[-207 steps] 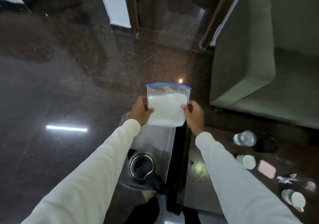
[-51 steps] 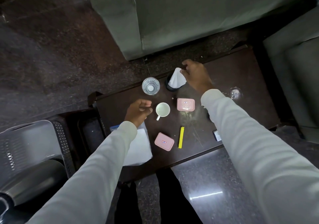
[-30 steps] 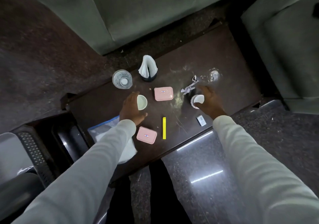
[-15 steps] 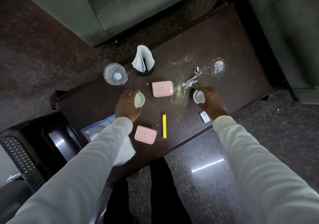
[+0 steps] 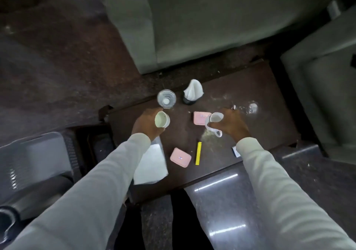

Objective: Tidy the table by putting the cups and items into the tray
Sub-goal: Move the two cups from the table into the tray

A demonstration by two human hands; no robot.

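Observation:
My left hand (image 5: 147, 124) grips a white cup (image 5: 162, 119) lifted above the dark wooden table (image 5: 269, 99). My right hand (image 5: 232, 123) holds a second white cup (image 5: 216, 117) tilted on its side, with a crumpled white wrapper (image 5: 212, 132) hanging from the fingers. On the table lie two pink cases (image 5: 200, 117) (image 5: 180, 157), a yellow stick (image 5: 198, 153), a clear glass (image 5: 166, 98), a black holder with white napkins (image 5: 193, 92) and a plastic bag of white sheets (image 5: 149, 165). The grey tray (image 5: 34, 165) sits low at the left.
Grey-green sofas (image 5: 192, 18) stand beyond the table and at the right (image 5: 323, 88). A small clear glass object (image 5: 252, 107) and a small white card (image 5: 235, 151) lie on the table's right side. A dark perforated stand (image 5: 90, 140) separates tray and table. Polished floor (image 5: 221, 201) lies below.
Both cups have come up off the table in my hands. The right hand has also picked up the crumpled wrapper, and my view has shifted so the table sits further right.

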